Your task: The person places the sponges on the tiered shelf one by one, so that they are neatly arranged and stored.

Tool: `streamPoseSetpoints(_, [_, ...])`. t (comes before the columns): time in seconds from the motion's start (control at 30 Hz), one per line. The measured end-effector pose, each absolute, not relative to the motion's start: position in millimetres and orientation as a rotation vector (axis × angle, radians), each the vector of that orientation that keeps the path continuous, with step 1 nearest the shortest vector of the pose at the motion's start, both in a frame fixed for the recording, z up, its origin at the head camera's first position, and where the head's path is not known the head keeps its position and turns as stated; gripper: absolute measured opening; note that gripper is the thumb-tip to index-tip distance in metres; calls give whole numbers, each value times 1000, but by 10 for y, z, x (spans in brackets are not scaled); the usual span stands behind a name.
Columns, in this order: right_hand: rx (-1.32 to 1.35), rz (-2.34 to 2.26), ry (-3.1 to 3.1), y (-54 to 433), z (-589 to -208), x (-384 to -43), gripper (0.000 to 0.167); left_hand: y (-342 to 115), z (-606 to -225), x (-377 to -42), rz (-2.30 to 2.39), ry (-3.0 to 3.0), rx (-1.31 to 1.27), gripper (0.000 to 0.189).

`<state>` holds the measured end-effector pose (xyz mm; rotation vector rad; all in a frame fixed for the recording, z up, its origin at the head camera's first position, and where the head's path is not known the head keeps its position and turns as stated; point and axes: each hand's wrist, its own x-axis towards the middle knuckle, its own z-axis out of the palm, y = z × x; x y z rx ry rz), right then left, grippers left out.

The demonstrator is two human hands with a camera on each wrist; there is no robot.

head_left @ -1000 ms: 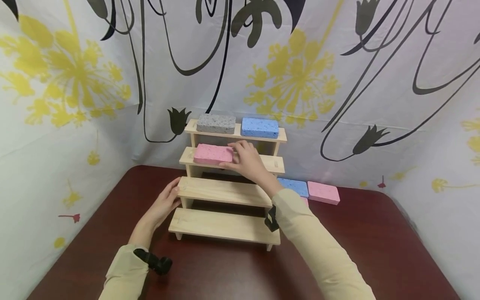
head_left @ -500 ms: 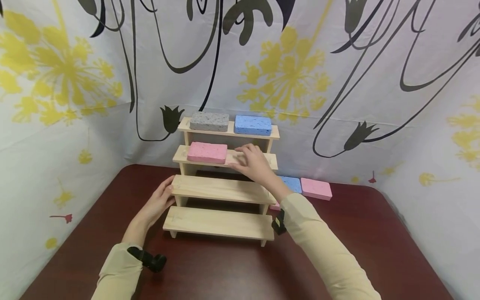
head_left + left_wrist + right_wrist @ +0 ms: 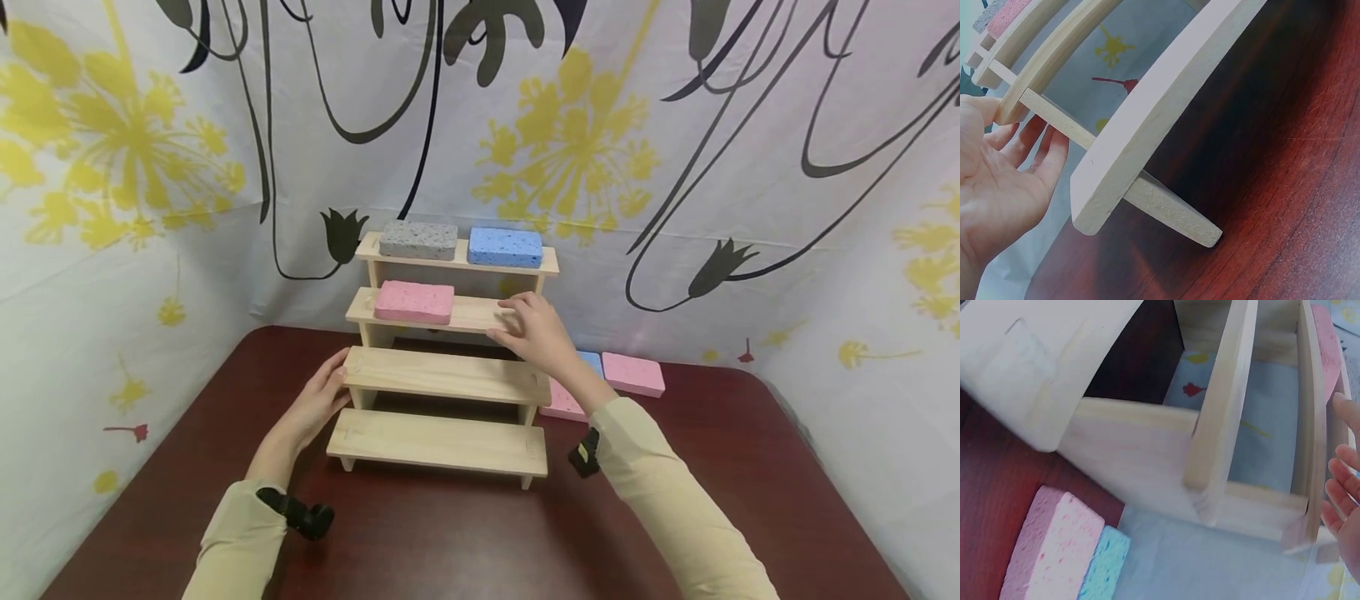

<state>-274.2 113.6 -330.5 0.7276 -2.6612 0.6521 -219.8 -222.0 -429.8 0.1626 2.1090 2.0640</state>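
A four-step wooden shelf stand [image 3: 447, 374] rises on the dark table. My left hand [image 3: 318, 402] holds its left side at the second step from the bottom; in the left wrist view the thumb lies at the plank's end and the fingers bend below it along the upright. On the second step from the top, a pink sponge [image 3: 414, 302] lies at the left. My right hand [image 3: 537, 332] is over the right part of that step, fingers loosely bent, nothing between them. A gray sponge [image 3: 418, 240] and a blue sponge [image 3: 505, 247] sit side by side on the top step.
Right of the stand, a pink sponge [image 3: 566, 402], a blue sponge [image 3: 591, 363] and another pink sponge [image 3: 633, 374] lie on the table [image 3: 690, 467], partly hidden by the right arm. A patterned cloth [image 3: 420, 150] hangs close behind and at both sides.
My right hand has let go of the pink sponge and moved right along the step, away from it. The left hand stays at the stand. The head view has shifted slightly.
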Motion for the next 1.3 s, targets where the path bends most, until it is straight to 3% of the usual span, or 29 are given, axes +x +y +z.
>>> streamPoseSetpoints(1.3, [519,796,-2695,2023,-3685,-2675,52,-2208,-4307,-2214,2061,2105,155,61])
